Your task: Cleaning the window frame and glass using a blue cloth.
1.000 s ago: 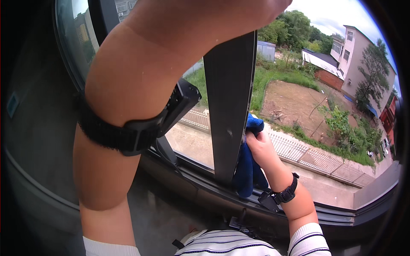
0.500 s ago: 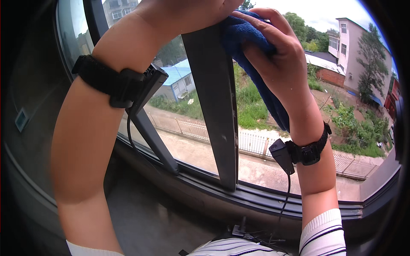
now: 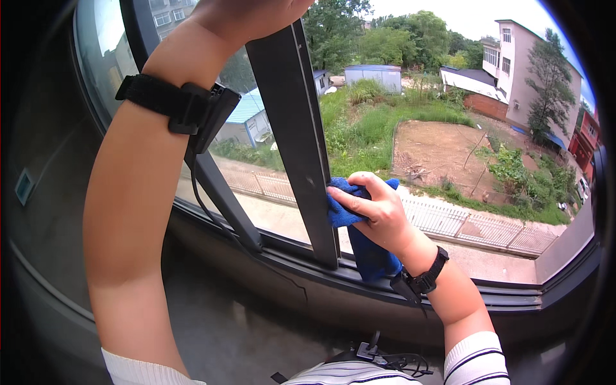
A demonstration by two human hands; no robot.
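A blue cloth (image 3: 371, 256) is bunched in my right hand (image 3: 382, 212), whose fingers press it against the edge of the dark window frame upright (image 3: 292, 141). The cloth's loose end hangs down to the sill track. My left hand (image 3: 260, 14) is up at the top edge of the view, by the upper part of the same upright; its fingers are cut off, so I cannot tell what they do. Each forearm wears a black strap with a small black device, the left one (image 3: 208, 115) and the right one (image 3: 410, 285).
Sliding tracks (image 3: 494, 296) run along the bottom of the window. Right of the upright the window opens onto grass, a pale fence (image 3: 462, 221) and buildings. A slanted dark bar (image 3: 224, 199) stands left of it. Black cables (image 3: 410, 364) lie near my waist.
My right hand has moved down the upright with the blue cloth, from near the top to its lower part. My left hand stays high, shifted slightly left.
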